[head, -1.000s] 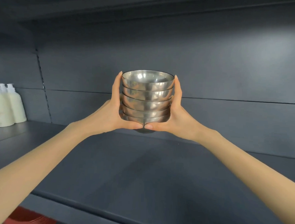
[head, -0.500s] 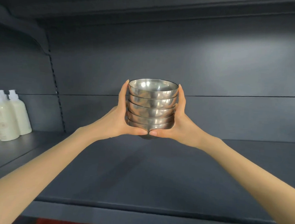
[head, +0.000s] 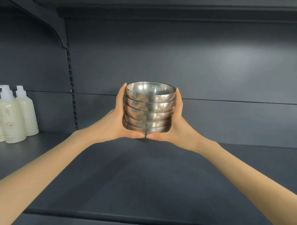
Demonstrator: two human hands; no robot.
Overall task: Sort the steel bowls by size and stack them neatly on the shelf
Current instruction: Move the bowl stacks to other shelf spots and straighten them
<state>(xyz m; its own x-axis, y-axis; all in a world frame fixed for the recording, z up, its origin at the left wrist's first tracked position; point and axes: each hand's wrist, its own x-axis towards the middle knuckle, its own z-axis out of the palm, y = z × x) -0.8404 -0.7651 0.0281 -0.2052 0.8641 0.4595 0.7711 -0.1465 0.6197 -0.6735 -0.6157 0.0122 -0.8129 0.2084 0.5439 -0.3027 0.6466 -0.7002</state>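
A stack of several nested steel bowls (head: 149, 109) is held upright between both hands at the centre of the head view, over the dark grey shelf board (head: 141, 180). My left hand (head: 117, 121) cups the stack's left side, fingers up along the rims and thumb under the bottom bowl. My right hand (head: 178, 125) mirrors it on the right side. The two thumbs meet beneath the stack. The base of the lowest bowl is mostly hidden by the thumbs, so I cannot tell whether it touches the shelf.
Cream-coloured pump bottles (head: 11, 116) stand at the far left of the shelf. A slotted upright rail (head: 72, 92) runs down the back panel. Another shelf board (head: 166, 9) hangs overhead. The shelf's front edge (head: 139, 219) is near the bottom.
The bowl stack and both hands have moved forward, deeper over the shelf and slightly lower against the back panel. The grip is unchanged.
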